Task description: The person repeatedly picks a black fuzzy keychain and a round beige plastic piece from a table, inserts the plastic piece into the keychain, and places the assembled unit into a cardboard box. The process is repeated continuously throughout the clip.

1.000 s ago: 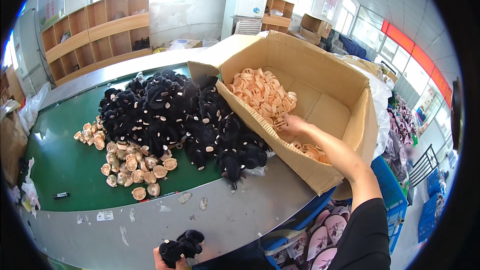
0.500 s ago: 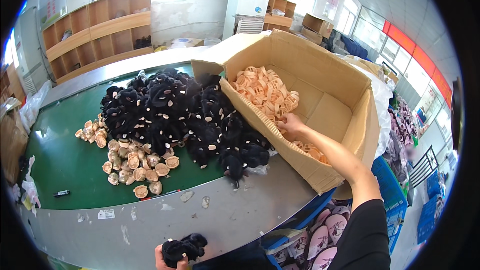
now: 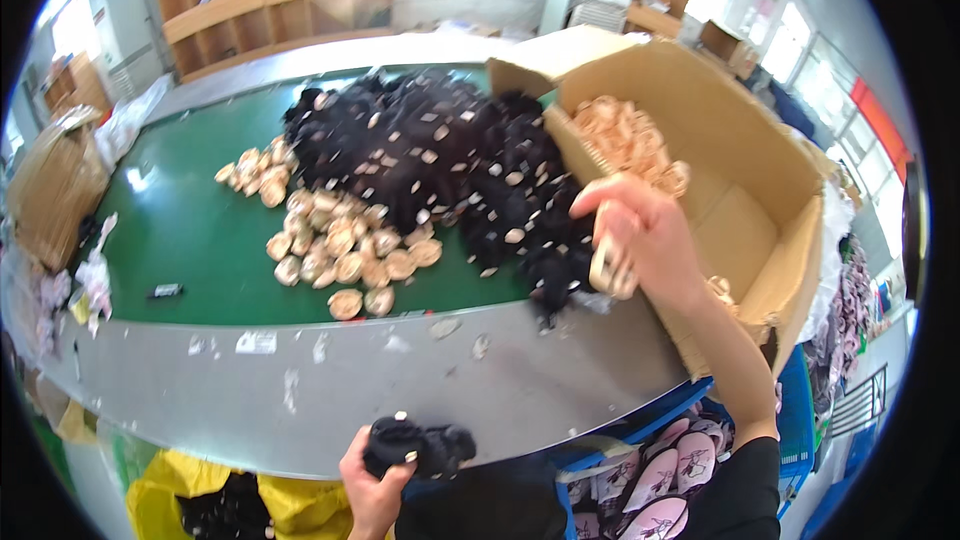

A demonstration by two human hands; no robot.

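Observation:
My left hand (image 3: 370,485) is closed around a small black plush piece (image 3: 420,448) with pale bits on it, low over the front edge of the table. Up at the right, my right hand (image 3: 648,235) grips a peach plastic piece (image 3: 611,273), slightly blurred, whose exact shape I cannot make out. It hangs in front of the carton (image 3: 765,195), which holds many similar peach plastic parts (image 3: 630,140). A large heap of black plush pieces (image 3: 420,140) lies left of the carton. Beside the heap sit rounded, shell-like beige parts (image 3: 340,240).
The table has a green top (image 3: 180,230) and a grey metal border (image 3: 350,370). A black marker (image 3: 166,291) lies at its left. Below are a yellow bag (image 3: 170,490) and pink printed slippers (image 3: 655,480) in a blue crate (image 3: 795,410). Wooden shelves (image 3: 270,0) stand behind.
My right hand has come out of the carton, back toward me and leftward, bringing a peach plastic piece. My left hand still holds the black plush piece. The view has shifted.

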